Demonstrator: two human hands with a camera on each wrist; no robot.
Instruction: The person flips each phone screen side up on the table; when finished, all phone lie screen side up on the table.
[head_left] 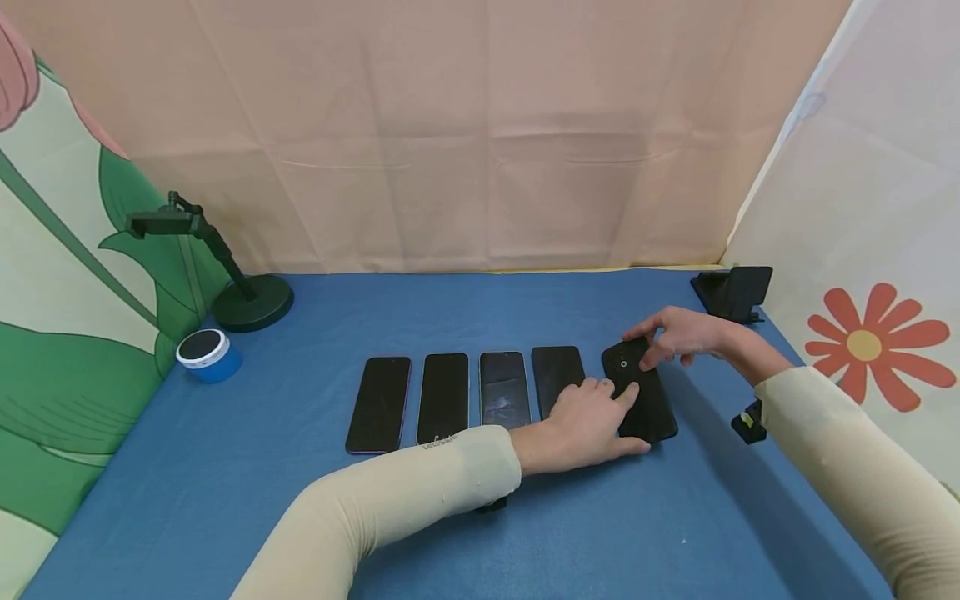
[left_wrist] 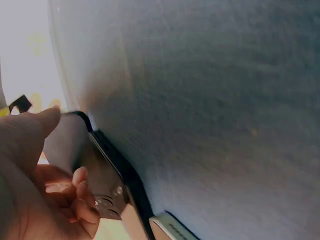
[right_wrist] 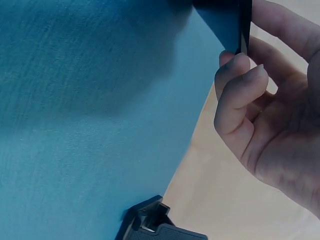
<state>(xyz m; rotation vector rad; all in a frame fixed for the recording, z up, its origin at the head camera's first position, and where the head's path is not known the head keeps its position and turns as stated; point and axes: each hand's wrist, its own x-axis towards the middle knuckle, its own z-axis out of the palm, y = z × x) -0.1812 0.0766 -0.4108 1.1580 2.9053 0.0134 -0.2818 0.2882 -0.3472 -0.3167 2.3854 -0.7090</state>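
Observation:
Several smartphones lie in a row on a blue-covered table (head_left: 315, 517). At the row's right end is a black smartphone (head_left: 647, 408), back side up, with a round camera area near its top. My right hand (head_left: 678, 333) pinches this phone near its top end; the right wrist view shows the phone's edge (right_wrist: 244, 25) at the fingers. My left hand (head_left: 581, 425) reaches across with index finger and thumb spread, touching the phone's lower left part. Beside it, another dark phone (head_left: 557, 375) is partly covered by the left hand.
Left of these lie three more phones: one with a cracked-looking screen (head_left: 504, 387), a black-screened one (head_left: 443, 396) and the leftmost (head_left: 378, 404). A black stand (head_left: 251, 302) and a blue-and-white round device (head_left: 210, 357) are at left. A folding holder (head_left: 733, 292) stands back right.

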